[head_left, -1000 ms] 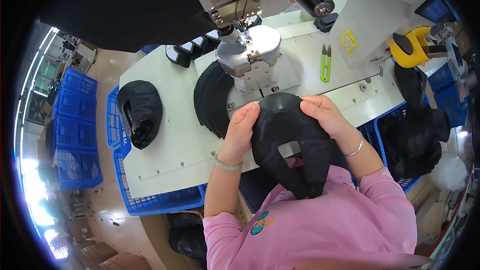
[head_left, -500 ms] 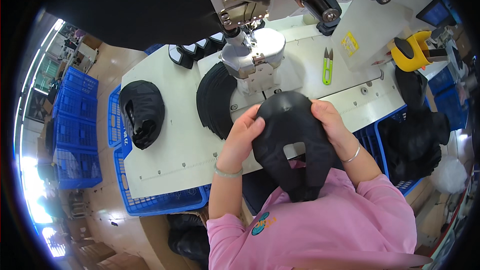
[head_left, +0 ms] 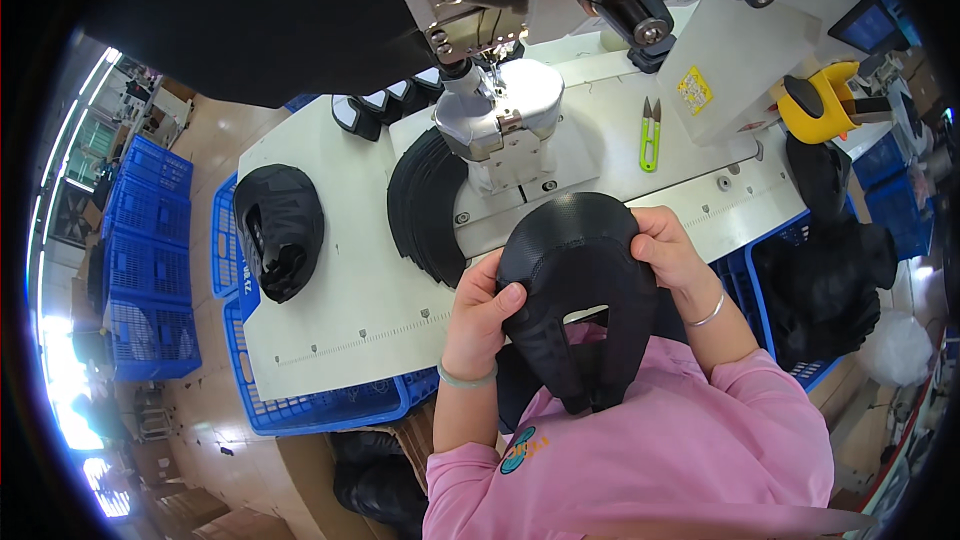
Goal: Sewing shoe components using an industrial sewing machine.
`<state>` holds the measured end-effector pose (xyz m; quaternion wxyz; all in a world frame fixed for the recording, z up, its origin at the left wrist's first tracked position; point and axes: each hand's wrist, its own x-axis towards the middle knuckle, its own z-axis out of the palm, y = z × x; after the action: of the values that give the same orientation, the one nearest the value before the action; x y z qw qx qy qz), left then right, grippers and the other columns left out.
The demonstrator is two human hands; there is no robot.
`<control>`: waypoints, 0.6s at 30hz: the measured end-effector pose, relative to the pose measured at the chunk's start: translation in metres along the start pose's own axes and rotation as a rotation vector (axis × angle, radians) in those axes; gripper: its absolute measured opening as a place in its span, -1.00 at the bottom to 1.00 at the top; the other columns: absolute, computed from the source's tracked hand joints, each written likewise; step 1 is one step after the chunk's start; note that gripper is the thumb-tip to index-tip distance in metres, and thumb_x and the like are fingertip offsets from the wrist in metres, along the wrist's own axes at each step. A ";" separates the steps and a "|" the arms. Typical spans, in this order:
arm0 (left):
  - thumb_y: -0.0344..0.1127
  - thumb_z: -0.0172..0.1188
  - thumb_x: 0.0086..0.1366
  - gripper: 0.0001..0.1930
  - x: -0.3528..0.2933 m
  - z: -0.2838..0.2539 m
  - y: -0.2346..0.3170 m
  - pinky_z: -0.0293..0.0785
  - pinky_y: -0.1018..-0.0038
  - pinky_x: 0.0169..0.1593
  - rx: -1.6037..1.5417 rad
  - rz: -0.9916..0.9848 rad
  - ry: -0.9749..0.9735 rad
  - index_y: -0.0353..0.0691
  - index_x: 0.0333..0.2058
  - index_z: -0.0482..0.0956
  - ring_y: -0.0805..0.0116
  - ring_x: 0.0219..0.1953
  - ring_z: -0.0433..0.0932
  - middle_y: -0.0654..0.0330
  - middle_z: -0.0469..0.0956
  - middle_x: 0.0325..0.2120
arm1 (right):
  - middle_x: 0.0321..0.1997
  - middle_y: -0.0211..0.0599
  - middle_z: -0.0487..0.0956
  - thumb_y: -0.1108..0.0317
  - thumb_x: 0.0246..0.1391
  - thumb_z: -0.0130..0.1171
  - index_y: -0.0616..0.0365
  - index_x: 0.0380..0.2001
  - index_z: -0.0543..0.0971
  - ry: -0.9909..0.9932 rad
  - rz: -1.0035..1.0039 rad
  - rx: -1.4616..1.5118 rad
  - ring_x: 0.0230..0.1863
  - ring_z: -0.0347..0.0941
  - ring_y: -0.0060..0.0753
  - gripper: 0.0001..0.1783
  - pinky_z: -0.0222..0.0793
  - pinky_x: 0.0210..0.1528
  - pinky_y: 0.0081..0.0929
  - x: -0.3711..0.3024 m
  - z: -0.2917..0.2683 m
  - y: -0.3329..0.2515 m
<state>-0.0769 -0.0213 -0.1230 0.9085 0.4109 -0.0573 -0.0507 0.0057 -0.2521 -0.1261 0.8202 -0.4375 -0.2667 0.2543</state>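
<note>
You are holding a black shoe upper (head_left: 552,275) between both hands, just on the near side of the sewing machine (head_left: 505,125), in front of your pink shirt (head_left: 660,440). Its long axis is running from your shirt toward the machine: the wide rounded end is facing the machine, the narrow end is pointing back to you. Your left hand (head_left: 478,318) is gripping the left edge, thumb on top; your right hand (head_left: 668,252) is gripping the right edge farther forward, so it is sitting nearer to the rounded end. I cannot tell if the upper is touching the table (head_left: 345,325).

Just left of the machine, a stack of curved black pieces (head_left: 418,208) is lying; farther left, another black upper (head_left: 302,205) is resting. Right of the machine, green snips (head_left: 650,145) are lying, and beyond them a yellow holder (head_left: 825,118) is standing.
</note>
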 end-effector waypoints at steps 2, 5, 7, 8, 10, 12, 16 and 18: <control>-0.32 0.31 0.20 -0.52 0.001 0.006 0.003 0.38 0.57 0.02 -0.004 0.000 -0.011 -0.40 0.04 0.44 0.52 -0.10 0.49 0.23 0.57 -0.14 | -0.16 -0.32 0.61 0.18 0.16 0.23 0.42 -0.04 0.52 -0.027 -0.040 -0.036 -0.16 0.50 -0.59 -0.52 0.43 -0.08 -0.60 0.000 0.001 -0.002; -0.33 0.36 0.13 -0.48 0.005 0.022 0.009 0.40 0.56 0.01 0.141 0.050 0.043 -0.34 0.06 0.45 0.49 -0.07 0.48 0.25 0.54 -0.09 | -0.17 -0.33 0.61 0.23 0.19 0.18 0.41 -0.04 0.52 -0.015 -0.003 -0.031 -0.17 0.48 -0.61 -0.57 0.42 -0.09 -0.62 -0.001 0.002 -0.005; -0.35 0.38 0.07 -0.47 0.008 0.033 0.013 0.43 0.49 -0.01 0.672 0.407 0.182 -0.28 0.05 0.49 0.35 -0.06 0.50 0.20 0.52 -0.04 | -0.17 -0.34 0.60 0.26 0.21 0.16 0.41 -0.04 0.52 -0.040 0.077 -0.088 -0.18 0.48 -0.63 -0.60 0.41 -0.10 -0.63 -0.001 0.004 -0.006; -0.35 0.38 0.07 -0.47 0.011 0.035 0.018 0.43 0.49 -0.01 0.670 0.425 0.184 -0.28 0.05 0.49 0.35 -0.06 0.50 0.20 0.52 -0.04 | -0.18 -0.35 0.60 0.29 0.23 0.13 0.40 -0.04 0.52 -0.092 0.105 -0.135 -0.19 0.47 -0.64 -0.63 0.40 -0.12 -0.64 -0.001 0.006 -0.006; -0.39 0.36 0.07 -0.49 0.017 0.032 0.030 0.43 0.43 0.03 1.393 0.558 -0.132 -0.31 0.04 0.50 0.18 -0.07 0.52 0.04 0.49 0.02 | -0.20 -0.36 0.60 0.35 0.25 0.07 0.40 0.00 0.49 -0.082 0.158 -0.127 -0.21 0.46 -0.67 -0.65 0.39 -0.14 -0.66 0.001 0.011 -0.006; -0.48 0.29 0.10 -0.60 0.017 0.031 0.031 0.44 0.41 -0.03 1.426 0.526 -0.106 -0.31 -0.03 0.55 0.13 -0.11 0.52 0.05 0.52 -0.05 | -0.21 -0.37 0.60 0.37 0.19 0.14 0.33 0.01 0.49 0.097 0.164 -0.241 -0.24 0.45 -0.69 -0.64 0.40 -0.17 -0.65 0.004 0.016 -0.006; -0.48 0.30 0.09 -0.67 0.019 0.022 0.024 0.46 0.38 -0.19 1.457 0.429 -0.101 -0.31 -0.12 0.58 0.14 -0.26 0.54 0.10 0.59 -0.29 | -0.19 -0.32 0.62 0.37 0.04 0.29 0.28 -0.03 0.51 0.101 0.166 -0.406 -0.21 0.50 -0.60 -0.58 0.39 -0.14 -0.64 0.002 0.031 -0.006; -0.46 0.31 0.09 -0.73 0.019 0.020 0.020 0.46 0.38 -0.26 1.384 0.410 -0.088 -0.30 -0.19 0.60 0.14 -0.34 0.54 0.11 0.60 -0.38 | -0.29 -0.30 0.65 0.36 -0.03 0.33 0.15 -0.03 0.52 0.055 0.018 -0.804 -0.35 0.57 -0.55 -0.55 0.47 -0.24 -0.57 0.003 0.034 -0.008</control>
<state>-0.0601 -0.0254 -0.0939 0.4281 0.8706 -0.1888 0.1522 -0.0132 -0.2335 -0.1026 0.5881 -0.7325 -0.3191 0.1253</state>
